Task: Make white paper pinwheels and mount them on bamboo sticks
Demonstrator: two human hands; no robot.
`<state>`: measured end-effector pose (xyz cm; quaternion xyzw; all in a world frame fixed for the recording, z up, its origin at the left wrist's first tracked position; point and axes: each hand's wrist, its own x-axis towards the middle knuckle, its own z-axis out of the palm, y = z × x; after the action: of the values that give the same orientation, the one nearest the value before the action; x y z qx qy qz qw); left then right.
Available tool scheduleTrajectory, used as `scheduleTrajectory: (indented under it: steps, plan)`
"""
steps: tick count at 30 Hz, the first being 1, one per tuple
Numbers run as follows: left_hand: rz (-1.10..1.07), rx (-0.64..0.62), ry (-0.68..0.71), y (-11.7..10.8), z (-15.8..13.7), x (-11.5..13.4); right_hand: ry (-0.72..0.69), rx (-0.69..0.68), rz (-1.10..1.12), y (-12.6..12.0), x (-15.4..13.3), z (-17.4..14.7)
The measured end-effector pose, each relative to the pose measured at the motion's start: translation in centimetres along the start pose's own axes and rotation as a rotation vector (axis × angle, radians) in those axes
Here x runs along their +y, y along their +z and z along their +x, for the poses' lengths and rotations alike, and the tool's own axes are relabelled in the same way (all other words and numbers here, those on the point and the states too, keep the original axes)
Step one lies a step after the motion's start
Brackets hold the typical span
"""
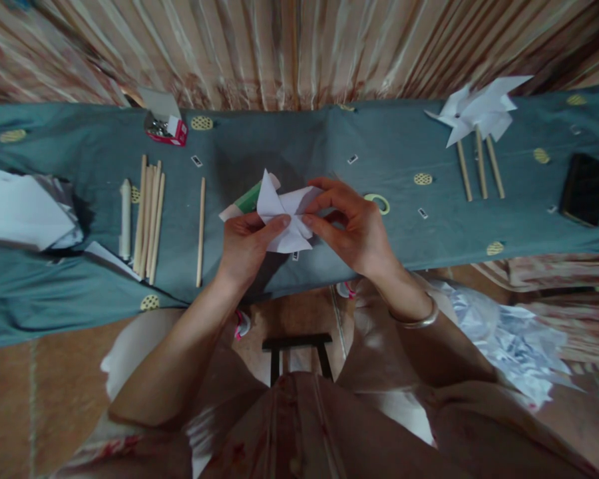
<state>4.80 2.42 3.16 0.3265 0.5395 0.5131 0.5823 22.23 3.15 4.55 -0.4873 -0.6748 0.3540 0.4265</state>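
Between my two hands is a white paper pinwheel (292,234), its blades folded in toward the middle and with no stick on it. My left hand (247,243) pinches it from the left, thumb on top near the centre. My right hand (349,223) grips the right side, thumb and fingertips closed at a blade near the centre. Whether a pin is in those fingertips cannot be made out. Partly hidden behind the pinwheel lies a green and white box or tube (247,199). A single wooden stick (201,233) rests left of my left hand.
Several wooden sticks (150,219) lie beside a white tube (125,219). White paper sheets (24,209) are stacked far left. An open red box (167,130) holds small metal pieces. Finished pinwheels on sticks (479,113), a dark phone (585,188) and scissors' pale green handle (378,203) lie rightward.
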Motion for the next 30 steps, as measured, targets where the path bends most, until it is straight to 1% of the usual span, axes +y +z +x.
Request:
scheduleTrajectory:
  steps: [3, 5, 8, 12, 19, 25, 30]
  plan:
    - [-0.065, 0.012, -0.043, 0.0, 0.3, 0.3, -0.047, 0.044, -0.043, -0.5, -0.6, 0.0]
    - [-0.107, 0.017, -0.069, 0.0, 0.4, 0.5, -0.080, 0.047, -0.066, -0.8, -1.0, 0.0]
    - [-0.149, 0.020, -0.097, 0.1, 0.6, 0.9, -0.136, 0.004, -0.112, -1.1, -1.2, -0.1]
    - [-0.177, -0.005, -0.096, 0.0, 0.7, 1.0, -0.198, -0.078, -0.147, -1.0, -1.0, -0.4]
    - [-0.191, -0.002, -0.092, 0.2, 0.4, 0.8, -0.206, -0.086, -0.218, -0.4, -0.6, -0.4]
    - [-0.176, -0.020, -0.040, 0.6, 0.0, 0.7, -0.173, -0.011, -0.204, 0.5, -0.8, -0.2]
    - [-0.119, -0.005, -0.025, 0.5, -0.1, 0.5, -0.163, 0.025, -0.187, 1.2, -0.7, 0.0]
